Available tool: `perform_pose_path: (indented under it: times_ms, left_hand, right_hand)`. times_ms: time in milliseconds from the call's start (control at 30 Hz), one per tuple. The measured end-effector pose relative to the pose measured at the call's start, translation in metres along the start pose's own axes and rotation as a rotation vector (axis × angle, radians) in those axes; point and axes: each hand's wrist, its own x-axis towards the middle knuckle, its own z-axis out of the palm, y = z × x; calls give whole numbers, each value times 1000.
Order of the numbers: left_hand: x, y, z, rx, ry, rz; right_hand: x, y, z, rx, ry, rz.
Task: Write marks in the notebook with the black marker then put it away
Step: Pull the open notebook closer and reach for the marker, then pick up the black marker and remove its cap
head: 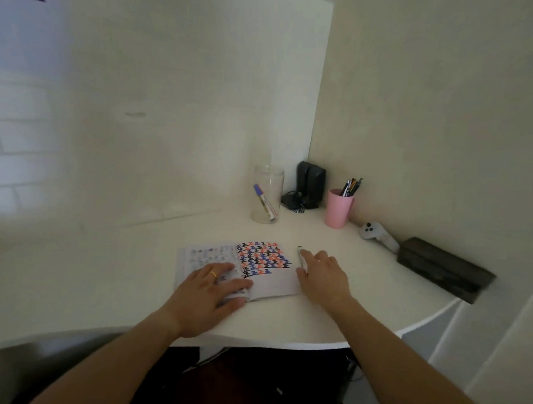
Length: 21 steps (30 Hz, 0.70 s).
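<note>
**Hands at notebook, marker on desk**

One open paper notebook [257,268] lies frame centre on the smooth white curved desk [105,271], right page covered in black, blue, red marks. Left hand [209,287] spread flat, pressing left page. Right hand [323,271] loosely spread over one white-barrelled black marker [301,256] just right of the notebook; grip unclear. Clear cylindrical jar [268,192] and pink plastic cup [339,208] upper centre. Bare desk left.

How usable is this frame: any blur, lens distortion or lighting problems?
Head view: dim, flat light; strong wide-angle bending of the desk edge; left wall soft and washed out; notebook marks readable; marker under the right hand small, slightly blurred.
</note>
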Motion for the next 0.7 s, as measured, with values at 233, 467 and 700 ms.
perform_pose_path:
  times_ms: [233,467,700]
  left_hand:
    - [3,-7,7,-39,16,-2]
    - [27,-18,-15,-17,-112,31]
    - [113,-52,-17,-44,-92,-70]
  right_hand:
    - [18,-8,19,-206,-21,-114]
    - [46,-28,11,-135,226,-337]
    - [94,-31,24,-123,303,-527]
